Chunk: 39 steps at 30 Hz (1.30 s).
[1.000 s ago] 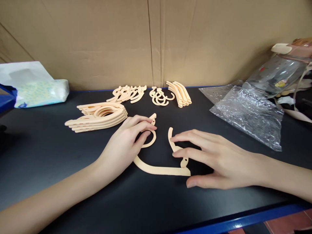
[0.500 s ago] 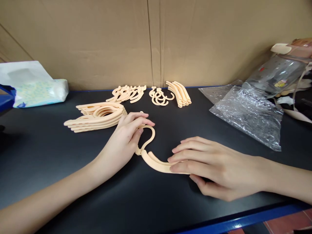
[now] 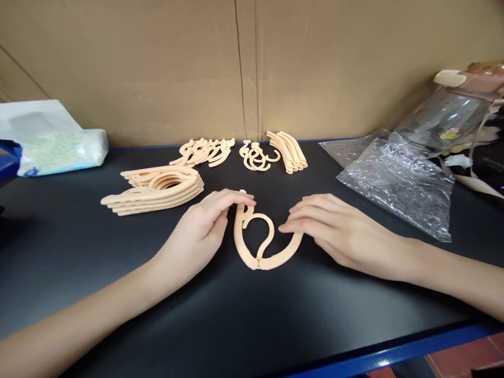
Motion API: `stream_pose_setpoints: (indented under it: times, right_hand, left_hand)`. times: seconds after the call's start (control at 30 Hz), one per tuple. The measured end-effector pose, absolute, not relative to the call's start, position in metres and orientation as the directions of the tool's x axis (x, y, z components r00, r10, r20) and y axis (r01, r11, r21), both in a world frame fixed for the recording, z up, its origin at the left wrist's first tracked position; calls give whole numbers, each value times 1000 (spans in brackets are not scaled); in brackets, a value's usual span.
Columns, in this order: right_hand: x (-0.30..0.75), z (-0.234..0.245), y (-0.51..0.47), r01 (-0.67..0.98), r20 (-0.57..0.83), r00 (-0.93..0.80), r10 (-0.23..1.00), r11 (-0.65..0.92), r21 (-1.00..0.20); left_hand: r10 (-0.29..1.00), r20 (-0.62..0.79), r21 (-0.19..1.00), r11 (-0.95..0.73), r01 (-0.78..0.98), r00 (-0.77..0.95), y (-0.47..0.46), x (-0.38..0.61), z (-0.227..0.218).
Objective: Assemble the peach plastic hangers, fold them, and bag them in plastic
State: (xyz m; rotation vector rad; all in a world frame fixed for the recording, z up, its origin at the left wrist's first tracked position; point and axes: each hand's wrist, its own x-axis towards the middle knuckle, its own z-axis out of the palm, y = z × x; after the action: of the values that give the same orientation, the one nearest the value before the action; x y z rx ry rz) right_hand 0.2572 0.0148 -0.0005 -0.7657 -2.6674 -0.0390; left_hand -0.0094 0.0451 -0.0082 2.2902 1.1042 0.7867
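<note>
Hanger point(image 3: 271, 233), arms splayed toward eleven and two o'clock, lies between left hand point(image 3: 207, 223) and right hand point(image 3: 338, 231), both half-curled over its ends, grip unclear.

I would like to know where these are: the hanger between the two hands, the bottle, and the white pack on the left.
Hanger point(image 3: 271, 230): head view, on its curved hook.
Bottle point(image 3: 437, 118): head view, on its clear body.
White pack point(image 3: 63, 149): head view, on its patterned front.

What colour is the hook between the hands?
The hook is pale peach, seen in the head view.
</note>
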Motion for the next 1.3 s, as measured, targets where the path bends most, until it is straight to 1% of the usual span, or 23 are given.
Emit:
stream_pose_setpoints:
  times: [0.1,0.23,0.33,0.47,0.67,0.83,0.97,1.17,1.3]
  right_hand:
    - [260,-2,19,612,385,-711,588,788,-73]
    - [260,-3,19,708,429,-619,658,704,-59]
    - [259,-2,17,732,452,-589,670,680,-55]
    - [259,1,14,726,450,-606,656,687,-25]
    - [259,2,13,730,449,-610,653,684,-3]
    - [258,2,13,720,437,-623,649,694,-5]
    - [257,2,13,698,449,-641,622,716,3]
    - [258,1,13,662,414,-675,611,749,-26]
    - [259,2,15,609,364,-714,599,787,-100]
  left_hand:
    - [774,313,540,-622,567,550,44,-10,-10]
    - [688,349,333,-726,602,637,41,-7,-12]
    - [627,344,196,-776,600,699,38,-6,-11]
    - [603,331,99,-788,608,726,37,-6,-9]
    - [587,346,90,-797,598,731,36,-5,-6]
    - [564,358,134,-820,557,744,33,-3,-5]
    - [548,364,161,-833,529,753,32,-2,-4]
    - [516,384,174,-855,489,765,32,-4,-6]
    - [501,371,193,-865,463,782,31,-4,-6]
